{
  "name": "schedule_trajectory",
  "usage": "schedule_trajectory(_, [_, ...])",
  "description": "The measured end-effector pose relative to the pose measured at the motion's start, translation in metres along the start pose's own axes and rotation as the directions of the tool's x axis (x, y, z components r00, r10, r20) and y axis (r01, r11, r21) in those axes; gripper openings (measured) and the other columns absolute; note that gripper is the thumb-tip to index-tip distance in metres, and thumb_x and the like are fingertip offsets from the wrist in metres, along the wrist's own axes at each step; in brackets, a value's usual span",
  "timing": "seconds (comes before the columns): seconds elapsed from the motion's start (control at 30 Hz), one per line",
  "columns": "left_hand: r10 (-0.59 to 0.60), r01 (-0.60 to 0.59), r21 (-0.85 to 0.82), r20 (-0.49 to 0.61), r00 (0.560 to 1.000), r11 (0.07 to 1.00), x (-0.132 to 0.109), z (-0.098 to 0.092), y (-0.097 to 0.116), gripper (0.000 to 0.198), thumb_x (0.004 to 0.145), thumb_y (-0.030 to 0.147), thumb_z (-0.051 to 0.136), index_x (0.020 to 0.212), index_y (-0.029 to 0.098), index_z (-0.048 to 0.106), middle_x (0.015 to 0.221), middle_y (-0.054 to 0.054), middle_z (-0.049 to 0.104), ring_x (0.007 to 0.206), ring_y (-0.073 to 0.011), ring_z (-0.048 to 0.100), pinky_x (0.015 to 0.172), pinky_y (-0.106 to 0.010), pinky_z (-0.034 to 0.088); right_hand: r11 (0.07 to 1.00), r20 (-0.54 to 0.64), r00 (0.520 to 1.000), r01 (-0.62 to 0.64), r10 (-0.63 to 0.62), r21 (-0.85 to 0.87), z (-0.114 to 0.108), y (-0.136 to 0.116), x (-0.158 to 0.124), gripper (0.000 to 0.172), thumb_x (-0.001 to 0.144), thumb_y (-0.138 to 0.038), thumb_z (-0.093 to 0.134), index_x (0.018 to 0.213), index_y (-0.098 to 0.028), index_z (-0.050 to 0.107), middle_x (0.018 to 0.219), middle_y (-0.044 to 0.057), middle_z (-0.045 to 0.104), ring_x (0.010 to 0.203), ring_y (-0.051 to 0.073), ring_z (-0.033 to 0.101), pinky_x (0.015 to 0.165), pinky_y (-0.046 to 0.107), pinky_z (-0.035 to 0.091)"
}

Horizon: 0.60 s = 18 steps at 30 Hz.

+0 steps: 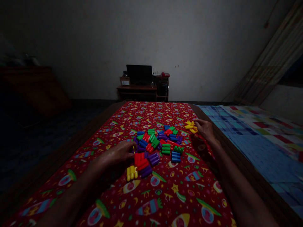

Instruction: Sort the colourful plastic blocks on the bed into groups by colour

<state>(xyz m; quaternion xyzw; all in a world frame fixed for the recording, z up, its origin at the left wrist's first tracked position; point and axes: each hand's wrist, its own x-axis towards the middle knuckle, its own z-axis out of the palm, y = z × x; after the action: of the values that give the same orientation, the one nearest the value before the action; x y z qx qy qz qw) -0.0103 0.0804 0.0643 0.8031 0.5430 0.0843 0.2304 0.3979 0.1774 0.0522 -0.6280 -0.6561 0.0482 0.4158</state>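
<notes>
My left hand (pixel 121 152) is at the left side of a loose heap of plastic toy blocks, its thumb and fingers pinched around a yellow block (pixel 134 148) that is mostly hidden. Just in front of it lie red blocks (pixel 141 161), a purple block (pixel 154 159) and another yellow block (pixel 132 173). My right hand (pixel 205 128) reaches to a small group of yellow blocks (pixel 190 126) apart from the heap, with its fingertips closed at the group's right edge. Green blocks (pixel 166 148) and blue blocks (pixel 175 156) lie mixed between the hands.
The blocks rest on a red patterned cloth (pixel 175 205) with a brown border. To the right lies a blue and chequered cover (pixel 241 142). A low desk (pixel 137 89) with a dark monitor (pixel 139 74) stands by the wall. A wooden cabinet (pixel 33 91) is at left.
</notes>
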Motion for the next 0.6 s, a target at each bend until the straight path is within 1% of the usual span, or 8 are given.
schedule_trajectory(0.07, [-0.02,0.02,-0.004,-0.048,0.999,1.0,0.003,-0.005,0.002,0.024,0.07,0.035,0.057,0.087,0.023,0.068,0.081,0.001,0.071,0.079,-0.0203,0.065,0.067,-0.026,0.048,0.997,0.026,0.997,0.065,-0.066,0.045,0.005,-0.014,-0.004,0.03,0.08,-0.025,0.05,0.092,-0.016,0.075,0.093,0.01,0.075,0.084,0.023,0.07,0.079,0.032,0.051])
schedule_trajectory(0.17, [-0.057,0.033,-0.1,-0.243,0.968,0.994,0.008,-0.01,0.005,0.026,0.069,0.037,0.06,0.088,0.022,0.069,0.087,-0.001,0.073,0.083,-0.0211,0.066,0.073,-0.028,0.051,0.976,0.113,0.979,0.152,-0.171,0.153,0.013,-0.042,-0.015,0.028,0.082,-0.027,0.051,0.093,-0.016,0.075,0.088,0.009,0.075,0.079,0.022,0.07,0.073,0.031,0.052])
schedule_trajectory(0.23, [-0.078,-0.006,-0.22,-0.37,0.926,0.975,0.01,-0.008,0.007,0.031,0.069,0.044,0.063,0.088,0.02,0.07,0.087,-0.003,0.074,0.081,-0.0213,0.067,0.075,-0.031,0.053,0.946,0.208,0.939,0.223,-0.273,0.233,0.017,-0.065,-0.028,0.028,0.085,-0.027,0.051,0.095,-0.017,0.075,0.085,0.007,0.075,0.075,0.02,0.069,0.068,0.028,0.05])
schedule_trajectory(0.27, [-0.084,-0.035,-0.281,-0.4,0.913,0.959,0.011,-0.007,0.008,0.034,0.069,0.046,0.063,0.088,0.019,0.07,0.087,-0.003,0.074,0.08,-0.0212,0.068,0.075,-0.031,0.053,0.926,0.255,0.907,0.264,-0.334,0.271,0.019,-0.077,-0.036,0.028,0.086,-0.027,0.051,0.095,-0.017,0.075,0.084,0.006,0.075,0.072,0.019,0.068,0.065,0.027,0.049])
schedule_trajectory(0.33, [-0.092,-0.071,-0.371,-0.405,0.91,0.926,0.012,-0.002,0.011,0.037,0.07,0.049,0.064,0.088,0.018,0.071,0.085,-0.004,0.074,0.077,-0.0209,0.068,0.073,-0.032,0.055,0.879,0.336,0.831,0.331,-0.444,0.342,0.023,-0.099,-0.053,0.027,0.088,-0.028,0.05,0.096,-0.018,0.074,0.082,0.005,0.074,0.067,0.017,0.066,0.061,0.024,0.046])
schedule_trajectory(0.43, [-0.07,-0.081,-0.409,-0.342,0.937,0.909,0.014,0.006,0.016,0.036,0.074,0.049,0.061,0.086,0.017,0.071,0.082,-0.005,0.074,0.075,-0.0209,0.068,0.071,-0.032,0.055,0.811,0.406,0.718,0.394,-0.565,0.432,0.027,-0.123,-0.077,0.026,0.09,-0.029,0.051,0.099,-0.018,0.073,0.086,0.005,0.074,0.069,0.016,0.065,0.062,0.023,0.043])
schedule_trajectory(0.5, [-0.02,-0.091,-0.359,-0.296,0.955,0.929,0.015,0.009,0.016,0.036,0.076,0.049,0.058,0.087,0.018,0.072,0.082,-0.005,0.074,0.075,-0.0208,0.068,0.072,-0.032,0.054,0.778,0.43,0.662,0.417,-0.614,0.469,0.03,-0.13,-0.087,0.024,0.091,-0.028,0.052,0.103,-0.019,0.071,0.089,0.006,0.073,0.074,0.016,0.064,0.064,0.023,0.043])
schedule_trajectory(0.6, [0.06,-0.106,-0.138,-0.299,0.952,0.985,0.015,0.007,0.008,0.032,0.081,0.045,0.052,0.087,0.02,0.071,0.088,-0.005,0.072,0.083,-0.0211,0.067,0.079,-0.032,0.051,0.766,0.451,0.627,0.433,-0.634,0.475,0.033,-0.128,-0.09,0.022,0.09,-0.027,0.053,0.103,-0.019,0.07,0.083,0.006,0.071,0.071,0.016,0.061,0.063,0.023,0.041])
